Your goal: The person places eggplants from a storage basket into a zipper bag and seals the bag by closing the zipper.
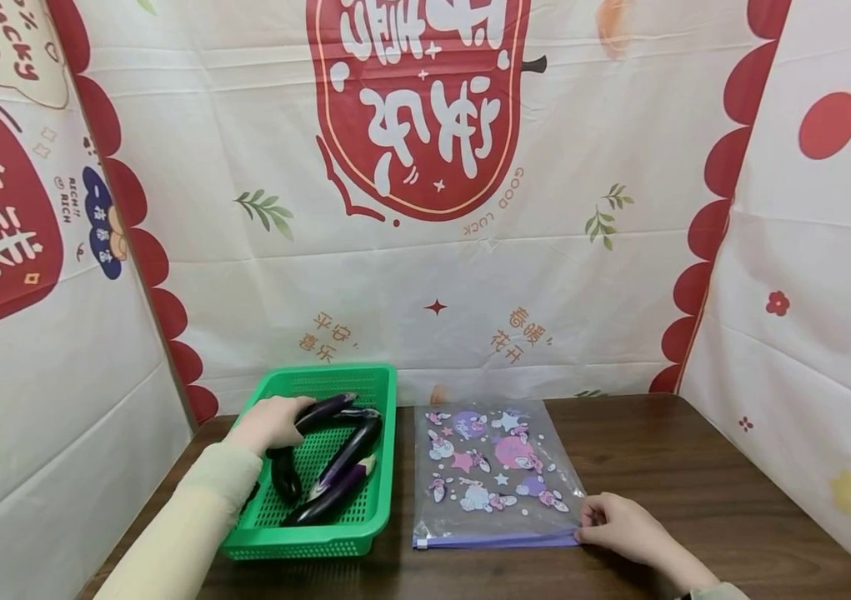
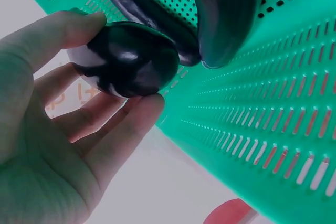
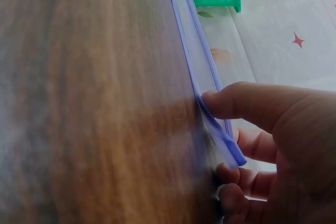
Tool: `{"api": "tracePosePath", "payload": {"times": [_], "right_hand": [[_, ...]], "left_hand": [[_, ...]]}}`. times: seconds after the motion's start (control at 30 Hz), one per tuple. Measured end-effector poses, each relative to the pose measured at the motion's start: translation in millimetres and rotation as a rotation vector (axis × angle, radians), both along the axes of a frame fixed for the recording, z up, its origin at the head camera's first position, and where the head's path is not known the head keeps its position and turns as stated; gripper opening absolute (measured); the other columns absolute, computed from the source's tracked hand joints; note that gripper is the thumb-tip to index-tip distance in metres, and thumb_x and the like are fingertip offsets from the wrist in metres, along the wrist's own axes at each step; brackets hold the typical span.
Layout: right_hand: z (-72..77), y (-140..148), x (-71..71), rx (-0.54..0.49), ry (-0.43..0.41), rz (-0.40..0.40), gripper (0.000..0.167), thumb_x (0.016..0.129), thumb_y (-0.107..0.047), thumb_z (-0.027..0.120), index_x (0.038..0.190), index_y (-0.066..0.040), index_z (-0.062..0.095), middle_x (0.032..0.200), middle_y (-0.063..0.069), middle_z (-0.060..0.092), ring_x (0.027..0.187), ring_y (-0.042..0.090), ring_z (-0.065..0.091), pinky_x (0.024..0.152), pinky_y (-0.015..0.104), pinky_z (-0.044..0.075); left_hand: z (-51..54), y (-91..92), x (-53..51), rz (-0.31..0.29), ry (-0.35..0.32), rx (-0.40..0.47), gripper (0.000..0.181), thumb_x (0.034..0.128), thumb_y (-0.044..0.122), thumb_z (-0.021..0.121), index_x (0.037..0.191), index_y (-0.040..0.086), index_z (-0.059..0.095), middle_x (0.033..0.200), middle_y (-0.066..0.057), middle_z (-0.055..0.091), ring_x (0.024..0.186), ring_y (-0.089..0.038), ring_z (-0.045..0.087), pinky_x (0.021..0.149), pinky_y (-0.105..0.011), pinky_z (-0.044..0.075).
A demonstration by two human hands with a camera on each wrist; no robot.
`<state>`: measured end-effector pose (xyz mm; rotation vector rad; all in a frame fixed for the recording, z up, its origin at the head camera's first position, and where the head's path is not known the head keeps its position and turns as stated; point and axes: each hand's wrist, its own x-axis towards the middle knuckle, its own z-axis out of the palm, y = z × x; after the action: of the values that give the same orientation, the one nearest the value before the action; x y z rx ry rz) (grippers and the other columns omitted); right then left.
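At lower left of frame, left hand [image 1: 272,422] curled round one eggplant [image 2: 128,61]; right hand [image 1: 623,527], lower right, pinched a corner of the bag [image 1: 496,475]. Lifting well clear of the basket [image 1: 389,442] seemed wise.

The left hand [image 2: 60,150] hides part of its eggplant [image 2: 131,59] from me, and the red emblem [image 1: 425,125] is cut off above.

Beyond the left fingers [image 2: 137,124], back cloth [image 1: 425,275] reads "GOOD LUCK", "平安喜乐", "春暖花开"; left of them, side cloth [image 1: 57,358]: "RICH!! RICH", "Lucky".
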<state>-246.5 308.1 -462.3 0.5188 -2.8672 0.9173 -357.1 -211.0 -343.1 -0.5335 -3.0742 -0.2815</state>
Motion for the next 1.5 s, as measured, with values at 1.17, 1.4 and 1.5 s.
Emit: {"api": "tracePosePath", "payload": {"times": [1.17, 1.4, 1.5], "right_hand": [[-0.6, -1.4, -1.8, 0.027, -0.017, -0.048, 0.023, 0.073, -0.027, 0.076, 0.07, -0.02, 0.055, 0.063, -0.01, 0.047, 0.056, 0.002, 0.041, 0.052, 0.024, 0.033], [-0.7, -0.3, -1.5, 0.024, -0.027, -0.045, 0.023, 0.074, -0.028, 0.076, 0.07, -0.019, 0.055, 0.062, -0.01, 0.046, 0.056, 0.002, 0.041, 0.052, 0.023, 0.033], [-0.9, 0.4, -2.2, 0.025, -0.03, -0.039, 0.024, 0.075, -0.029, 0.076, 0.071, -0.02, 0.055, 0.062, -0.011, 0.046, 0.055, 0.002, 0.041, 0.051, 0.023, 0.033]], "left_hand": [[4.0, -9.3, 14.0, 0.019, 0.048, 0.037, 0.069, 0.0793, 0.007, 0.067, 0.145, 0.012, 0.046, 0.101, -0.01, 0.066, 0.051, -0.016, 0.04, 0.047, -0.032, 0.033], [6.2, -5.7, 16.0, 0.014, 0.071, 0.011, 0.068, 0.0806, 0.009, 0.069, 0.144, 0.012, 0.046, 0.112, -0.015, 0.065, 0.062, -0.018, 0.047, 0.052, -0.033, 0.036], [7.5, -4.1, 17.3, 0.01, 0.079, 0.012, 0.068, 0.0807, 0.008, 0.069, 0.144, 0.011, 0.046, 0.114, -0.016, 0.063, 0.065, -0.019, 0.048, 0.054, -0.034, 0.036]]}}
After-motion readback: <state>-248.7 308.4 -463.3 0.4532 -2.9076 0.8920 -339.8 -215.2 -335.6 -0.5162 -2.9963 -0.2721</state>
